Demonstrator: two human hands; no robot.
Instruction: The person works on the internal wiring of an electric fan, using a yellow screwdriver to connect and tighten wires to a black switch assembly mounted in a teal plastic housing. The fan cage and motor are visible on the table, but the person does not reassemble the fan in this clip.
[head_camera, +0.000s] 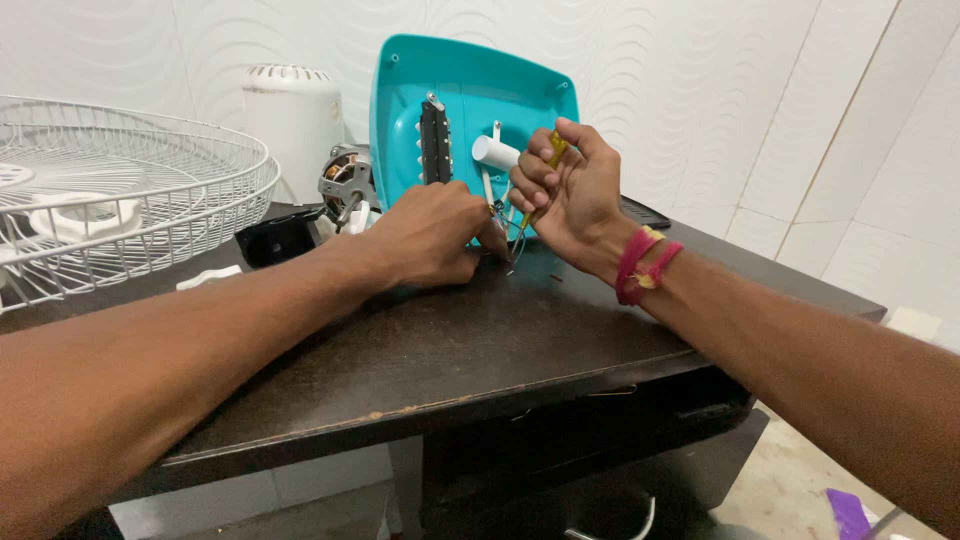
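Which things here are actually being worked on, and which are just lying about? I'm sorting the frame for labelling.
In use:
right hand gripping a yellow-handled screwdriver
left hand at the wires
teal fan base, standing upright

Lying about:
white fan grille
motor
white motor cover
black part
dark table

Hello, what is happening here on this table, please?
A person works at a dark table with both bare hands. The right hand grips a screwdriver with a yellow handle, its tip pointing down at the foot of an upright teal plastic fan base. The left hand rests on the table against that base, by some thin wires. A white wire fan guard, a bare motor and a white housing stand to the left.
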